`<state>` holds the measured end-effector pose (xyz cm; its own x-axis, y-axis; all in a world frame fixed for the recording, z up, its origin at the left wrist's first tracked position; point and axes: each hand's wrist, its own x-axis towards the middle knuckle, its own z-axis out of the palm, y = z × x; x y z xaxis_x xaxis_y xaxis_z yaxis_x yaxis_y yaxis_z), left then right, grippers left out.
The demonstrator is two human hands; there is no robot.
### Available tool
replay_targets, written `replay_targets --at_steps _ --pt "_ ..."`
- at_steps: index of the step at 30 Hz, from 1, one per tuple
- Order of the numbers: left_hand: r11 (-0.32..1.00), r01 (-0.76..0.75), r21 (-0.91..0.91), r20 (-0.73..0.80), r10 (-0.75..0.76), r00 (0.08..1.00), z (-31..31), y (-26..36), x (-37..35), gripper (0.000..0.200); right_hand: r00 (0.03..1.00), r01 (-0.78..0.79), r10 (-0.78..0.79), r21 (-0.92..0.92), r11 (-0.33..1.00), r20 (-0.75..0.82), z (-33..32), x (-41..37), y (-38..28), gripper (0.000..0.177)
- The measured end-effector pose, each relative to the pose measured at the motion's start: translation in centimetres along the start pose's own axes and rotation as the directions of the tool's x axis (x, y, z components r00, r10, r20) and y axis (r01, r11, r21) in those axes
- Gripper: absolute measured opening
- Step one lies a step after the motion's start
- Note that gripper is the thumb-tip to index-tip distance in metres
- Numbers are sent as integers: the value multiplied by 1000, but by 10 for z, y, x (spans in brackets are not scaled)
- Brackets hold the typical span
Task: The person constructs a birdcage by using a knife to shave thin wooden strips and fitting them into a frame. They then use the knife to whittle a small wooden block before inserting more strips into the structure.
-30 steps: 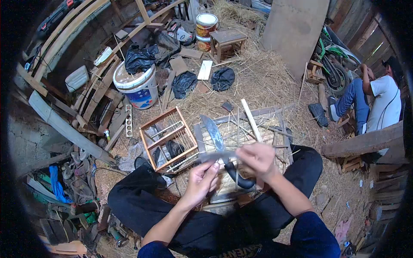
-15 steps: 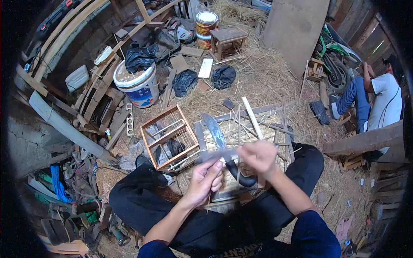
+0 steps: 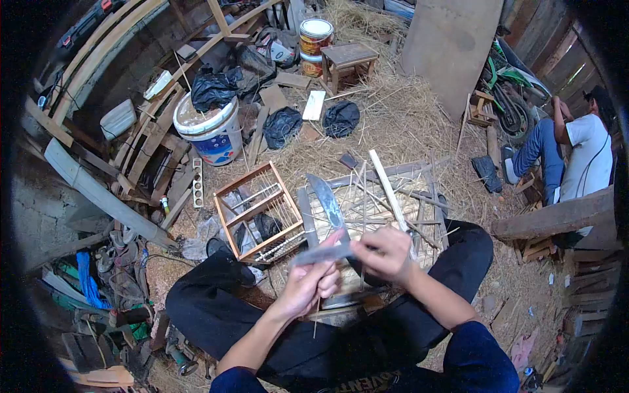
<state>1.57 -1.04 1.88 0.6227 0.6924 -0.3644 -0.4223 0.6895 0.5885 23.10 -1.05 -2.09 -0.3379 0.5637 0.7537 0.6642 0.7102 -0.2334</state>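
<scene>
Gripping a blurred blade [image 3: 322,254] in our right hand [image 3: 382,252], we've our left hand [image 3: 306,287] clamped on a stick [image 3: 316,319].

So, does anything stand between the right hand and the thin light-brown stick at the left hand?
Only the blurred flat grey blade held in the right hand does; it crosses in front of the left hand. The thin light-brown stick shows below that hand. Nothing else visible blocks the way; the broad black-handled machete lies beyond.
</scene>
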Motion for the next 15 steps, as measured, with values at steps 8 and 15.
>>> replay_targets --at_steps 8,15 --pt "997 -37 72 13 36 999 -9 -6 3 51 998 -28 28 3 1000 -51 3 2 6 21" --pt "998 54 44 40 -56 998 1 -5 -1 52 964 -186 136 -214 959 -228 -22 14 41 21"
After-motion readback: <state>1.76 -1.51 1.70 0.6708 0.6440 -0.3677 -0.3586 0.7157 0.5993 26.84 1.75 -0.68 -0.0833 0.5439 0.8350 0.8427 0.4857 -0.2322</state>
